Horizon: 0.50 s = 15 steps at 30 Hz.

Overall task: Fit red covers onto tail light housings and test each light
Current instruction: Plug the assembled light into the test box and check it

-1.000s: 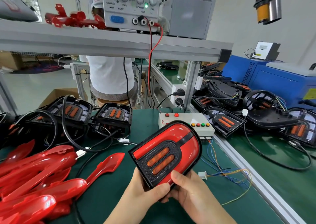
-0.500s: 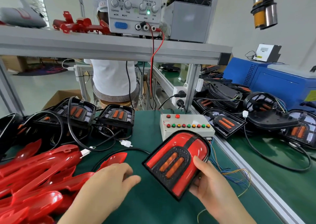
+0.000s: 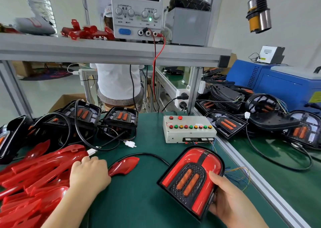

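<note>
**Covered light in the right hand, left hand at the covers**

The light point(image 3: 191, 179), its red cover on and two orange bars showing in the black centre, is tilted above the desk point(image 3: 139, 201) at front right. The right hand point(image 3: 231, 205) grips its lower right edge, thumb on the red face. A black cable point(image 3: 147, 155) curves from the light across the desk.

The left hand point(image 3: 89, 174) lies knuckles up at the edge of the covers point(image 3: 34, 184) heaped at front left, fingertips on one of them. Whether it grips that cover cannot be told. A lone cover point(image 3: 124, 166) lies just right of this hand.

Behind the heap stand open housings point(image 3: 121, 117) with looped black leads, a white plug point(image 3: 130, 143) lying near them. The test box point(image 3: 189, 130), with its row of coloured buttons, sits beyond the light. More housings point(image 3: 225, 125) crowd the next desk to the right. On the shelf point(image 3: 104, 52) above, the power supply point(image 3: 137, 10) reads 12.00 volts.
</note>
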{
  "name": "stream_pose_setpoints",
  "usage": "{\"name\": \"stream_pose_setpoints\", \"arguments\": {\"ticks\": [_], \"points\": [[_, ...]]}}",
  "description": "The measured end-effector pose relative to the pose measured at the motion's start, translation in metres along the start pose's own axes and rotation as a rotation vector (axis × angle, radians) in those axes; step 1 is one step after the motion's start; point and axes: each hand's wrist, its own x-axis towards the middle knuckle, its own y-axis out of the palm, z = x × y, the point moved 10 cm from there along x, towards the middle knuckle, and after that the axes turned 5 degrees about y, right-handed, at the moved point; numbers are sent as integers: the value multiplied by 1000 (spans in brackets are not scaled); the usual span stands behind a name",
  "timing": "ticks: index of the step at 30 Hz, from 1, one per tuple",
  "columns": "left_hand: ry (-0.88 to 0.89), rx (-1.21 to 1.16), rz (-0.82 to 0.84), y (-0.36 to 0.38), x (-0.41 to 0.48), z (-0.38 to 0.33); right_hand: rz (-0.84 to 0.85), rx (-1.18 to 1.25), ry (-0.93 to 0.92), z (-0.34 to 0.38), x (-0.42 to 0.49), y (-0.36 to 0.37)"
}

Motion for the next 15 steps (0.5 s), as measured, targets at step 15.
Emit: {"name": "stream_pose_setpoints", "arguments": {"ticks": [15], "points": [[7, -436, -57, -25, 27, -3, -32, -56, 65, -21, 18, 19]]}}
